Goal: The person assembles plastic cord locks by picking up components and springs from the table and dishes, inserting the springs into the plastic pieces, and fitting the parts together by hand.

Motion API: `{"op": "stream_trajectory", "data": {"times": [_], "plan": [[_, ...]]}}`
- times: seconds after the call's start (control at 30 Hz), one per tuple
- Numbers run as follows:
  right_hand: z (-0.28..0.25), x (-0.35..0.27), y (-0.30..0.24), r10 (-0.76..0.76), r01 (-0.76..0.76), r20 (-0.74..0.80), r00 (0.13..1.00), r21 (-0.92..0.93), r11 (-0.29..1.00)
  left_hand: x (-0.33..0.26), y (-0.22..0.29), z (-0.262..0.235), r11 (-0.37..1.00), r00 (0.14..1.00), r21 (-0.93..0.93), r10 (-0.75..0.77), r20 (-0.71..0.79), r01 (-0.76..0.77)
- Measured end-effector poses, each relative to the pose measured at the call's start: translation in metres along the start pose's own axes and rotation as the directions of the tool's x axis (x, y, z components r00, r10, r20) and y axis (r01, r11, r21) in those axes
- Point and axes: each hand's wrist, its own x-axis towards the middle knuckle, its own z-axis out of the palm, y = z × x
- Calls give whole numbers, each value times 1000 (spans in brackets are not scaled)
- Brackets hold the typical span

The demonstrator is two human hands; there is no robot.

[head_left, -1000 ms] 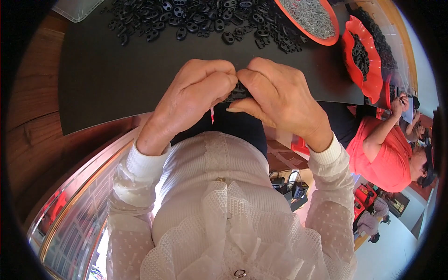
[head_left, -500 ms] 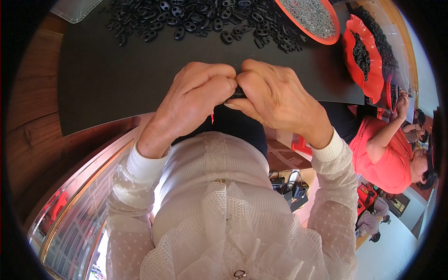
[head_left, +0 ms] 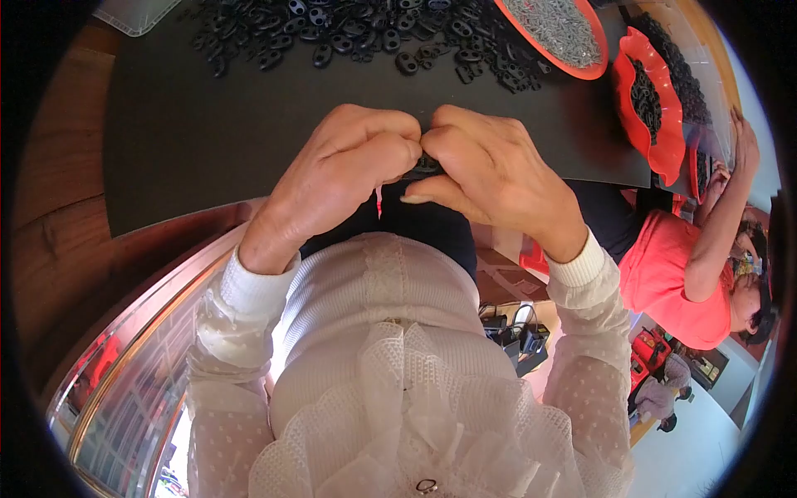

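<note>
My left hand [head_left: 353, 162] and my right hand [head_left: 490, 166] meet knuckle to knuckle over the near edge of the black work surface [head_left: 216, 141]. Between them a small black plastic piece [head_left: 427, 164] shows, apparently a cord lock; the fingers hide most of it. Both hands are closed around it, fingers curled in. The right thumb stands out a little, below the piece. Beyond the hands lies a loose heap of black oval two-hole cord locks [head_left: 340, 41].
At the far right a red plate [head_left: 588, 68] holds small metal springs. Beside it a wavy-edged red dish [head_left: 664, 158] contains small black parts, with a clear bin [head_left: 706, 83] of black pieces behind. A co-worker in a red shirt [head_left: 672, 278] sits to the right. A clear container [head_left: 137, 17] stands far left.
My right thumb has moved away from the black piece, down and left. Both hands stay nearly in place. The co-worker's arm has reached farther forward.
</note>
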Motion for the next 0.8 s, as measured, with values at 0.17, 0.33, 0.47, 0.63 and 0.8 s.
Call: {"op": "stream_trajectory", "data": {"times": [0.17, 0.33, 0.47, 0.63, 0.8], "plan": [[-4, -8, -5, 67, -67, -19, 998, 7, 998, 0, 0, -1, 1000, 1000, -18, 2, 9, -1], [-3, -4, -7, 11, -14, -49, 999, -55, 998, 1, -5, -3, 995, 995, -7, 98, 35, -98], [0, -5, -8, 4, -6, -76, 997, -20, 1000, -1, -5, 4, 998, 998, -6, 67, -3, -67], [6, -7, -7, 0, -1, -110, 994, -14, 1000, 0, -6, 5, 992, 993, 57, 116, -28, -114], [5, -10, -10, 40, -44, -128, 991, -29, 999, -1, -3, 4, 999, 999, 19, 49, 3, -49]]}}
